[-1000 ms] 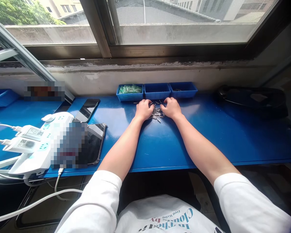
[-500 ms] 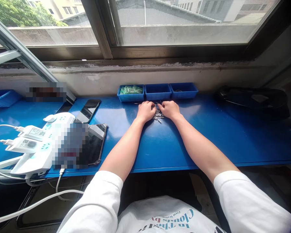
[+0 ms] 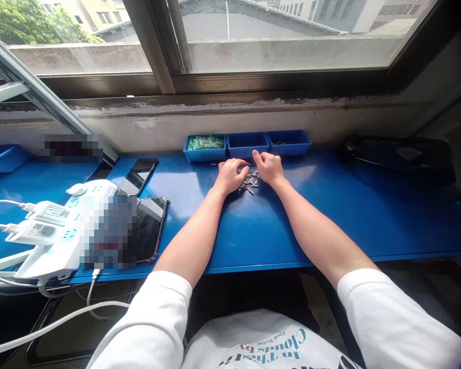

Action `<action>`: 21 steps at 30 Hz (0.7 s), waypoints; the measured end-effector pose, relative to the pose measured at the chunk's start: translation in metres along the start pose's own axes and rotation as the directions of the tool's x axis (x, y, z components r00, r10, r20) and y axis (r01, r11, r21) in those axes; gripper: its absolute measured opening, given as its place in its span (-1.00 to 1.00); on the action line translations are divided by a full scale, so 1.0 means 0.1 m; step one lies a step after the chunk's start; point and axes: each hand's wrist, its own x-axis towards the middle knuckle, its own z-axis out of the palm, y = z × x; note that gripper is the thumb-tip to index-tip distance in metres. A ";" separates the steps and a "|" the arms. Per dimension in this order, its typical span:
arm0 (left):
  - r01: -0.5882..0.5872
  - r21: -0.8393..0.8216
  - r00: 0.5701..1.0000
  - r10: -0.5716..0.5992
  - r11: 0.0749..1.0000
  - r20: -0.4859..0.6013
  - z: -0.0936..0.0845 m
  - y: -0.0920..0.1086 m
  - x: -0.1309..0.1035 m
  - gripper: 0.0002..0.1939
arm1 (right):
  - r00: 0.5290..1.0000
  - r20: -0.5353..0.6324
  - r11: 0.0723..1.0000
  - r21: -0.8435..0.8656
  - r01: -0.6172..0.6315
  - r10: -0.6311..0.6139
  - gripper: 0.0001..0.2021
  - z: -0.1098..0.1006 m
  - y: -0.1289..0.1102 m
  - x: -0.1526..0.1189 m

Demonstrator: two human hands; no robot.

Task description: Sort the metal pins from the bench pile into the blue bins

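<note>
A loose heap of small, slim metal pins [image 3: 251, 181] lies on the blue tabletop, dark and silvery, too small to name more closely. My left hand [image 3: 229, 176] rests at the heap's left side, fingers curled and thumb bent towards them; anything in its grip is hidden. My right hand [image 3: 270, 168] is at the heap's upper right, just in front of the middle blue bin [image 3: 248, 152]. Its fingers are folded in and its thumb points up towards that bin. Whatever those fingers may hold cannot be seen.
Left of the middle bin, a blue bin [image 3: 205, 155] holds green-and-clear packets; the right bin [image 3: 290, 149] has small dark pieces. Two phones [image 3: 140, 176] and a white power strip [image 3: 71, 230] with cables lie left. A black bag [image 3: 401, 160] lies right.
My right hand has shifted slightly up and away from my left, its thumb now raised towards the middle bin. My left hand has stayed nearly in place beside the heap.
</note>
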 end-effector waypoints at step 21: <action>-0.165 0.015 0.980 0.162 0.986 0.117 -0.01 0.14 -0.03 -0.79 | 0.977 -0.142 0.957 0.264 -0.117 0.158 -0.39 0.03 -0.11 -0.02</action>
